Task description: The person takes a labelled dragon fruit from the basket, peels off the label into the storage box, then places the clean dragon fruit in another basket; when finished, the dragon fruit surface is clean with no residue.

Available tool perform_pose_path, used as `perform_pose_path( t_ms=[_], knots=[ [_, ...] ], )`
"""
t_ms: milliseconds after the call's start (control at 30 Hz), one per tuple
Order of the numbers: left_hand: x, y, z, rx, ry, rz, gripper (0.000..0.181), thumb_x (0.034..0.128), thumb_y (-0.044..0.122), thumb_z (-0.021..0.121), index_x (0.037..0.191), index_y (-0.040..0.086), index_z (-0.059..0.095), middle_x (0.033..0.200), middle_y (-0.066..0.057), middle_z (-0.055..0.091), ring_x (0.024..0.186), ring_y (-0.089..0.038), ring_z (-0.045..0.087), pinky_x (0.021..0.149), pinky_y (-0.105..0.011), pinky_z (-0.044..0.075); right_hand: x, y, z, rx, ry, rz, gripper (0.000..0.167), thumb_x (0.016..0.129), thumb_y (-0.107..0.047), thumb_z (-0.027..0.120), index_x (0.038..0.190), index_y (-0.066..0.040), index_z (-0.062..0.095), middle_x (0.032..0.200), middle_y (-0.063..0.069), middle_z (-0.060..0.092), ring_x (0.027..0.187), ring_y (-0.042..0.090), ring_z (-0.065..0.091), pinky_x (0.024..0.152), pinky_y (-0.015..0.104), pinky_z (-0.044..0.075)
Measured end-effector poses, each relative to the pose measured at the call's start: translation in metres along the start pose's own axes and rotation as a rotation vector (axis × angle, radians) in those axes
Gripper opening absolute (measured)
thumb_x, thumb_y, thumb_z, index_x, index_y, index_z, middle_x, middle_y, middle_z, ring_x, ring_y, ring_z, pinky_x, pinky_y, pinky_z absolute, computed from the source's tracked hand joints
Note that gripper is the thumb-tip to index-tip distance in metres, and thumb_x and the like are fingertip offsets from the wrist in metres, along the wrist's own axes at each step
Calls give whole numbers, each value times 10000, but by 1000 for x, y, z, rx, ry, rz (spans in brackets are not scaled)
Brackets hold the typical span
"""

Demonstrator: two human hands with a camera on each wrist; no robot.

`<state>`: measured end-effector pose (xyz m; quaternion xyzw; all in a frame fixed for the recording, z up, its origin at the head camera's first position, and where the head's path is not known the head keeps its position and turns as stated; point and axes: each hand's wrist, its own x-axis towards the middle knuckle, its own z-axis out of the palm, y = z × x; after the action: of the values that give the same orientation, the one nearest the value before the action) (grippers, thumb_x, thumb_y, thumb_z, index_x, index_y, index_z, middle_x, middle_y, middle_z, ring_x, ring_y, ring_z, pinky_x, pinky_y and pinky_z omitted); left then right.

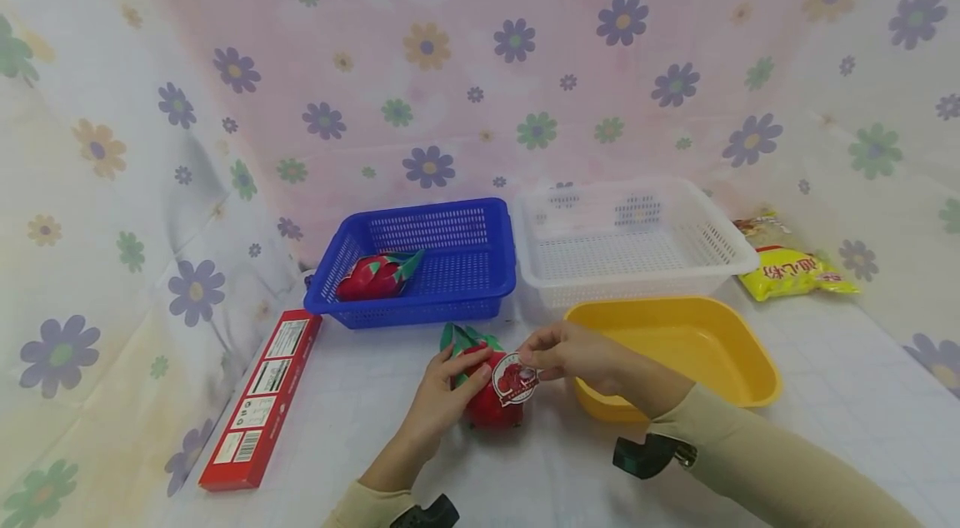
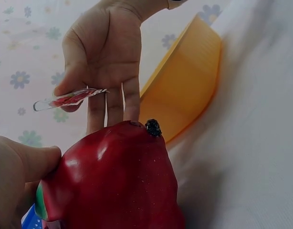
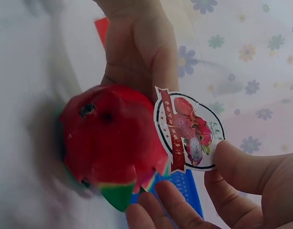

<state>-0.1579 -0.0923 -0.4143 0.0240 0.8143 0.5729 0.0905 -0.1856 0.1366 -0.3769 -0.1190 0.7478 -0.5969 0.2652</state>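
Observation:
A red dragon fruit with green leaf tips [image 1: 491,407] stands on the white cloth in front of the baskets. My left hand [image 1: 437,401] grips it from the left side, thumb and fingers about its skin. Between thumb and forefinger my right hand [image 1: 577,357] pinches the edge of a round sticker [image 3: 192,131], printed with dragon fruit pictures. The sticker is held up beside the fruit; in the left wrist view it appears edge-on, apart from the skin. The other right fingers are spread loosely near the fruit.
A second dragon fruit [image 1: 371,276] lies in the blue basket [image 1: 420,313]. Beside it is a white basket [image 1: 630,286], with a yellow basin [image 1: 768,378] in front. Yellow food packets [image 1: 795,271] lie at the right, a long red box [image 1: 262,403] at the left.

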Motion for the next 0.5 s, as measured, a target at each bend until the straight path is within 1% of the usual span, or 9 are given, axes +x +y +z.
perform_pose_path(
  t_ms=[100,267,333,500],
  knots=[
    [-1,0,-1,4,-11,4,398,910,346,695,1280,200,674,1581,-274,232,1455,-535,187,1135,-694,255,-4,1,-8,5,20,-15,329,960,-223,625,1128,60,643,995,39,639,944,164,620,984,424,546],
    [-1,2,-3,35,-22,-22,389,908,339,695,1280,228,674,1589,-260,235,1448,-548,188,1105,-714,284,-11,5,-28,21,60,-24,306,961,-202,618,1128,54,631,971,14,635,921,161,630,965,424,553],
    [-1,2,-4,42,-32,-31,384,907,340,695,1277,241,676,1592,-247,242,1446,-548,191,1091,-722,297,-14,7,-38,26,73,-16,306,965,-191,607,1144,57,622,964,5,644,924,161,639,966,427,554],
    [-2,3,-7,38,-88,-40,377,896,349,708,1258,245,689,1590,-232,262,1451,-549,182,1079,-760,260,-21,13,-64,36,117,41,382,980,-234,594,1206,75,600,962,-3,691,929,163,662,967,418,558]
  ],
)
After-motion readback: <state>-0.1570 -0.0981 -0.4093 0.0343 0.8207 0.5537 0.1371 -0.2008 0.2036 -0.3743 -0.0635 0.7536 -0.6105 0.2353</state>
